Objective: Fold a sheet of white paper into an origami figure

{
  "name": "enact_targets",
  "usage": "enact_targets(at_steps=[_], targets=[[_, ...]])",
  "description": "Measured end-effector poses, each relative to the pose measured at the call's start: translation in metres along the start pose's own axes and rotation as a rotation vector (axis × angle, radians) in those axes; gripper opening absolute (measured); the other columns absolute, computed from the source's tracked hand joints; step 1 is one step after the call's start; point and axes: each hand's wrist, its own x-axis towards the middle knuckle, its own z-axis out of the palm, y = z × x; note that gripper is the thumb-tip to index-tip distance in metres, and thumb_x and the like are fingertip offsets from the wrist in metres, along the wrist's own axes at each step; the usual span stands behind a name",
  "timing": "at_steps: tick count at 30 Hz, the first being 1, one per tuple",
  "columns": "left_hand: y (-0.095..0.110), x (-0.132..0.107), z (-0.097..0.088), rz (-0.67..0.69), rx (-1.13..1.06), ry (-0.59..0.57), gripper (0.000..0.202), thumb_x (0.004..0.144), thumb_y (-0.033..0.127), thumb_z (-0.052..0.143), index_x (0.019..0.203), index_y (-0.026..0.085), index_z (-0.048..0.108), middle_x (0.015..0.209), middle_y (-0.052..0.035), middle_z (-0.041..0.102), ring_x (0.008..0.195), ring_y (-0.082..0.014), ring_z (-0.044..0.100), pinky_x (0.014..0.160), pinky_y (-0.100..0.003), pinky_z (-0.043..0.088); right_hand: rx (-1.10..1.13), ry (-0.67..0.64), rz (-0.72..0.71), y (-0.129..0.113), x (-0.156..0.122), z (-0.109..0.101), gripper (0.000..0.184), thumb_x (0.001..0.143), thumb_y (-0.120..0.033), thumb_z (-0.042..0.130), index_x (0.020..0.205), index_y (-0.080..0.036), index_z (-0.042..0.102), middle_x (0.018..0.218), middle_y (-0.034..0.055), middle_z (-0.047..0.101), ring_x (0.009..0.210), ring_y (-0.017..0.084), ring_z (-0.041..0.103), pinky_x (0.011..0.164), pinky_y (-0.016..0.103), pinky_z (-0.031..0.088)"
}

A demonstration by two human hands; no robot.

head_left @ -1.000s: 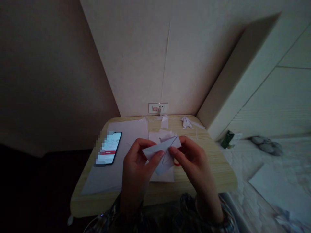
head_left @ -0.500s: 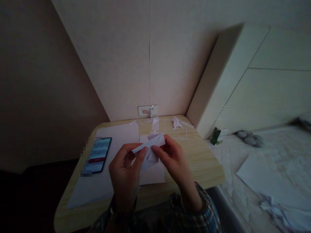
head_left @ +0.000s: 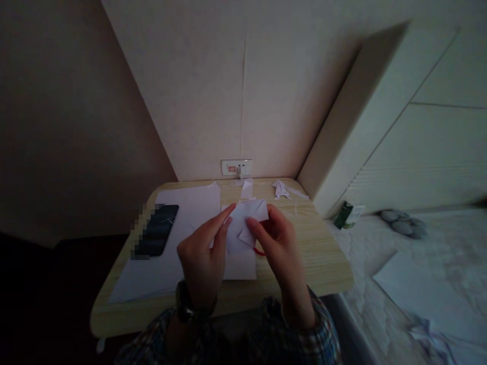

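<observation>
A small folded white paper (head_left: 240,229) is held up over the table between both hands. My left hand (head_left: 205,248) pinches its left edge between thumb and fingers. On the other side, my right hand (head_left: 276,243) grips it with the thumb on the front face, by a small triangular flap, and the fingers behind. Below it a white sheet (head_left: 240,271) lies on the table. Part of a red curved item (head_left: 259,251) shows beside my right thumb; its kind is mostly hidden.
On the wooden table (head_left: 319,263) lie large white sheets (head_left: 152,284), a phone (head_left: 158,230), paper scraps (head_left: 247,188) and a folded paper figure (head_left: 280,189). A wall socket (head_left: 236,167) is behind. The bed (head_left: 365,284) at right holds a paper sheet (head_left: 414,284) and a small green-white box (head_left: 348,215).
My left hand has turned and shifted on the folded paper, whose upper flap now lies more open and flat. The phone's screen has gone dark. The view has shifted slightly.
</observation>
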Motion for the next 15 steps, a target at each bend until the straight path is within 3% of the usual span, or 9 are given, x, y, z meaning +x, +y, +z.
enact_targets(at_steps=[6, 10, 15], targets=[[-0.008, -0.002, 0.001, 0.274, 0.049, -0.078, 0.042, 0.092, 0.003, 0.051, 0.129, 0.019, 0.065, 0.120, -0.0058, 0.075, 0.104, -0.0188, 0.074, 0.093, -0.027, 0.056, 0.019, 0.037, 0.003, 0.000, 0.000, -0.004, 0.011, 0.083, -0.032, 0.065, 0.081, -0.023, 0.059, 0.069, -0.0012, 0.062, 0.061, 0.015, 0.057, 0.056, 0.027, 0.046], [-0.014, 0.000, -0.001, 0.350, 0.013, -0.143, 0.048, 0.092, 0.001, 0.047, 0.131, 0.023, 0.064, 0.125, -0.0026, 0.073, 0.111, -0.0180, 0.071, 0.099, -0.027, 0.054, 0.013, 0.065, 0.005, -0.001, 0.000, -0.006, 0.013, 0.082, -0.032, 0.066, 0.079, -0.023, 0.058, 0.068, -0.0016, 0.060, 0.060, 0.014, 0.055, 0.054, 0.026, 0.044], [-0.015, 0.003, -0.002, 0.385, -0.039, -0.185, 0.046, 0.090, -0.001, 0.051, 0.131, 0.018, 0.064, 0.127, -0.0070, 0.072, 0.118, -0.0143, 0.067, 0.106, -0.022, 0.047, 0.021, 0.071, -0.005, -0.004, -0.001, -0.008, 0.013, 0.083, -0.032, 0.065, 0.078, -0.023, 0.057, 0.066, -0.0026, 0.058, 0.058, 0.014, 0.053, 0.051, 0.025, 0.042]])
